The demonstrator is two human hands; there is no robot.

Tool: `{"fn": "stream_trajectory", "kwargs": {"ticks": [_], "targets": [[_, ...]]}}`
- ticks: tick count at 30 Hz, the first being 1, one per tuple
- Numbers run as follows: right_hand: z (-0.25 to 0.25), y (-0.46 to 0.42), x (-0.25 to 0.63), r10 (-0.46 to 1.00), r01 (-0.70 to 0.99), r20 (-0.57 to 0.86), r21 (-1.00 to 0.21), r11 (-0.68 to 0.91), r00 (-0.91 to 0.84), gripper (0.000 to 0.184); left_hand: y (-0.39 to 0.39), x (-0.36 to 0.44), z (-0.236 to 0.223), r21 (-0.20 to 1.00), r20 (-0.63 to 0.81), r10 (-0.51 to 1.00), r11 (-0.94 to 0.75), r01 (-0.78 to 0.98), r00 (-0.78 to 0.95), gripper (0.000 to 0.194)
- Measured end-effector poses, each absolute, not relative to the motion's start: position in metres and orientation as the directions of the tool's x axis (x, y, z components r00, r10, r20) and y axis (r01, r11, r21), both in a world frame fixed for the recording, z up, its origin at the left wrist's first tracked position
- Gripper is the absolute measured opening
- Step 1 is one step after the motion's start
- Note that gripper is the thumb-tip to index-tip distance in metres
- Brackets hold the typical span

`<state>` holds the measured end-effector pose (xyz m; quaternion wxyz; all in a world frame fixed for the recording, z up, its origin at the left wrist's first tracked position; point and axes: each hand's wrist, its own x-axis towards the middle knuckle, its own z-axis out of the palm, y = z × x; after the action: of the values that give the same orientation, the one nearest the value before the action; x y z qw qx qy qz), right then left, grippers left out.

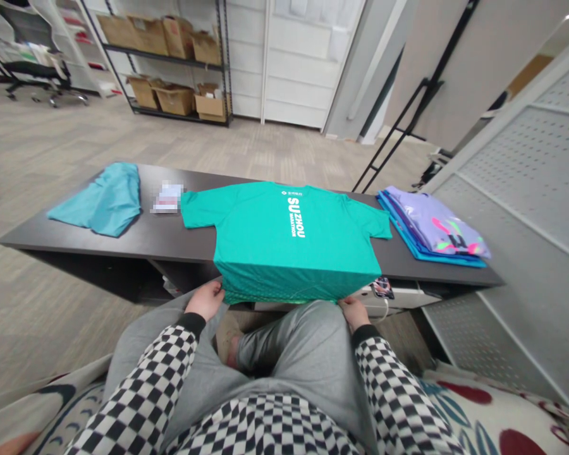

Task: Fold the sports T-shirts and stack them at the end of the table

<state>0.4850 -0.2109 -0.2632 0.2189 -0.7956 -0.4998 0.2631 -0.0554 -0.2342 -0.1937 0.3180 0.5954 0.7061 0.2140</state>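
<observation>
A green T-shirt (260,234) with white "SUZHOU MARATHON" lettering lies spread over a dark table, its sleeves out to both sides and its neck at the far edge. The lower part of the shirt hangs over the near edge toward my knees. My left hand (205,301) is closed on the hem's left corner. At the hem's right corner, my right hand (354,312) pinches the fabric. Between the two hands the hem runs fairly straight.
On the dark table (171,243), a teal cloth (105,201) lies at the left beside a blurred card (167,197). Folded clothes (431,224) are stacked at the right. A phone (383,288) sits below the table edge. Shelves with cardboard boxes (175,98) stand behind.
</observation>
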Motion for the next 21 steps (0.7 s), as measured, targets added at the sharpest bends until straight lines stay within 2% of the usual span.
{"fn": "stream_trajectory", "kwargs": {"ticks": [3,8,17,21], "targets": [[-0.262,-0.217,0.485,0.882,0.636,-0.238,-0.619,-0.461,0.407,0.016,-0.235,-0.055,-0.192,0.677,-0.203,0.976,0.199,0.708,-0.08,0.011],[-0.26,-0.23,0.474,0.908,0.546,-0.307,-0.727,-0.416,0.284,0.044,-0.234,-0.053,-0.19,0.664,-0.2,0.977,0.19,0.723,-0.074,0.012],[-0.265,-0.218,0.474,0.872,0.571,-0.326,-0.662,-0.486,0.364,0.02,-0.23,-0.056,-0.201,0.649,-0.216,0.971,0.221,0.728,-0.102,0.011],[-0.259,-0.229,0.471,0.883,0.57,-0.321,-0.677,-0.466,0.342,0.022,-0.232,-0.057,-0.21,0.617,-0.277,0.957,0.248,0.747,-0.089,0.015]]}}
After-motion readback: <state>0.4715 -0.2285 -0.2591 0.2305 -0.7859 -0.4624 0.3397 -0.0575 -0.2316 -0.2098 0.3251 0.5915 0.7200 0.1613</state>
